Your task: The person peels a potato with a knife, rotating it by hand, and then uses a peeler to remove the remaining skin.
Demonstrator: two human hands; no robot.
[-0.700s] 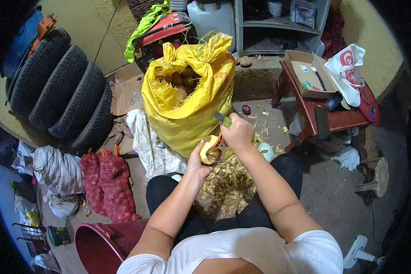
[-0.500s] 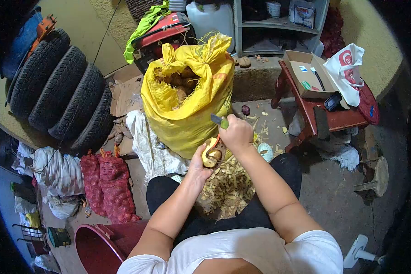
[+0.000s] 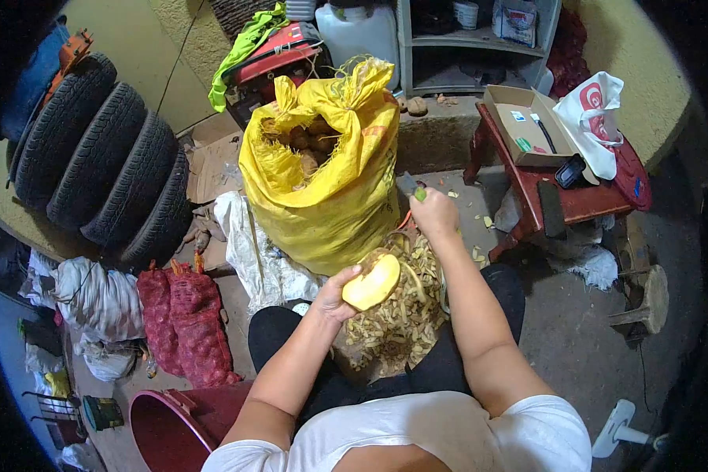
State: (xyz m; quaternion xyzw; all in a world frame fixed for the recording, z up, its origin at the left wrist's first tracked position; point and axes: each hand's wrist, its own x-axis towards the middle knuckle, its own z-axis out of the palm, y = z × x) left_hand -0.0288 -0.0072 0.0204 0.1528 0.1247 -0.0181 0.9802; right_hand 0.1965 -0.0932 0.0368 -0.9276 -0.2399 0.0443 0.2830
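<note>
My left hand (image 3: 338,297) is closed around a large potato (image 3: 372,283), whose peeled yellow side faces up and a strip of brown skin remains at its far edge. Out to the right, my right hand (image 3: 436,211) is closed, apart from the potato. From its top pokes a short blade with a green part, seemingly a knife (image 3: 409,184). A thin orange tool, apparently a peeler (image 3: 405,219), sticks out on its left side; most of it is hidden. Between my knees lies a heap of potato peelings (image 3: 397,334).
A yellow sack (image 3: 322,224) of potatoes stands ahead. To the left are stacked tires (image 3: 94,157), red mesh bags (image 3: 197,322) and a maroon bucket (image 3: 165,429). At right, a red table (image 3: 535,200) bears a cardboard box (image 3: 519,130) and a white bag (image 3: 594,118).
My right hand has moved right and up slightly, away from the potato. My left hand has turned the potato, so its peeled face now shows and it sits slightly lower.
</note>
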